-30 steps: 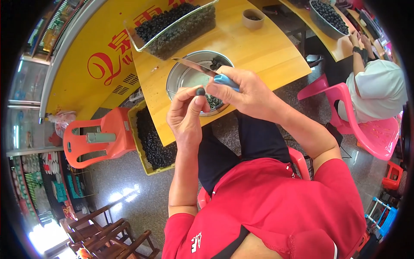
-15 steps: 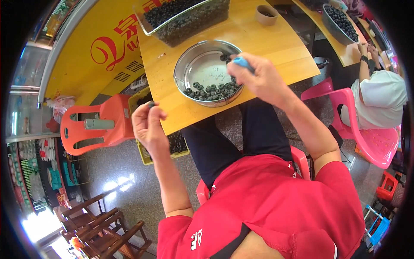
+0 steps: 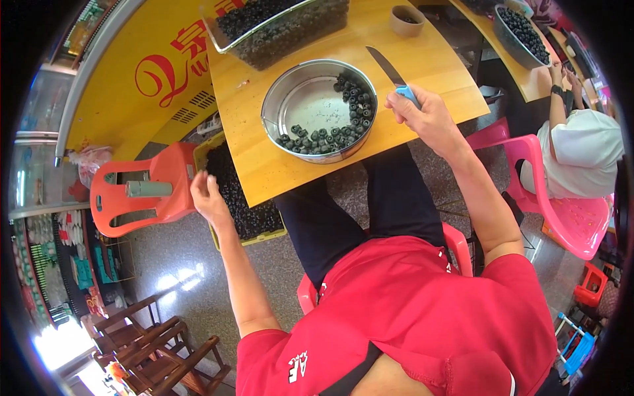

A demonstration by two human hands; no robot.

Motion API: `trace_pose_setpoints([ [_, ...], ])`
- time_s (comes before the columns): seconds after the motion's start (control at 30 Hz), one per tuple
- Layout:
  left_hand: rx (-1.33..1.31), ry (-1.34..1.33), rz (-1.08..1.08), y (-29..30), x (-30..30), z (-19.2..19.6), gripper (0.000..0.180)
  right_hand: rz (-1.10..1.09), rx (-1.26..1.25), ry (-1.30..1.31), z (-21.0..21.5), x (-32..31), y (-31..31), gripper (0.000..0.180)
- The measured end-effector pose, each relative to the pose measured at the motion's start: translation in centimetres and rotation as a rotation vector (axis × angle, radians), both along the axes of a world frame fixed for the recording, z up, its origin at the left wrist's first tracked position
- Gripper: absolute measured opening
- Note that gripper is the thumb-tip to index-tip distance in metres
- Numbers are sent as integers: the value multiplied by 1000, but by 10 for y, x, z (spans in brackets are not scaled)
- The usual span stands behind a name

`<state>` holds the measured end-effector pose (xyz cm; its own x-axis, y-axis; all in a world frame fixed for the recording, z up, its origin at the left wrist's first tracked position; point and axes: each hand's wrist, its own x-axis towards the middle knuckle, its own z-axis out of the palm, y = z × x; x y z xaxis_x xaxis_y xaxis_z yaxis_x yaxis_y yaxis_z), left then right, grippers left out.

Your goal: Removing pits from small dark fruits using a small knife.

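Note:
My right hand [image 3: 422, 119] is wrapped round the light-blue handle of a knife [image 3: 388, 66], its blade pointing up and left over the wooden table. Left of it stands a round metal basin [image 3: 271, 105]; small dark round pieces [image 3: 330, 140], their kind unclear, lie along its near and right sides. My left hand [image 3: 211, 201] is off the table's left edge, fingers drawn together above a yellow crate [image 3: 267, 239] that holds many dark pieces. Whatever is between those fingers is too small to make out.
A clear tub [image 3: 290, 39] heaped with dark pieces and a small brown bowl [image 3: 407, 21] stand at the table's [image 3: 442, 72] far side. An orange chair [image 3: 142, 191] is at left. At right, another person sits on a pink chair [image 3: 568, 211] near a full bowl [image 3: 522, 39].
My left hand has moved left and down from beside the basin to above the crate. My right hand has drawn back rightward from over the basin with the knife.

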<state>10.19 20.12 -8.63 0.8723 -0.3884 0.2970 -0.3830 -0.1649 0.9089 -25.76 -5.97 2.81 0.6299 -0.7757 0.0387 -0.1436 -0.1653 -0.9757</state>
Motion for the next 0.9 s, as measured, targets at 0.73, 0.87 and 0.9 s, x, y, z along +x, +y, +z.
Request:
trace_pose_setpoints([
  [0.73,985,-829,-940,-166,-95,114,14,-19,39,-56,11,-20,6,27],
  [0.87,928,-795,-939,-164,-94,103,12,34,65,-67,8,-11,9,28],
  [0.9,906,-759,-946,-165,-93,101,12,33,62,-69,9,-9,9,28],
])
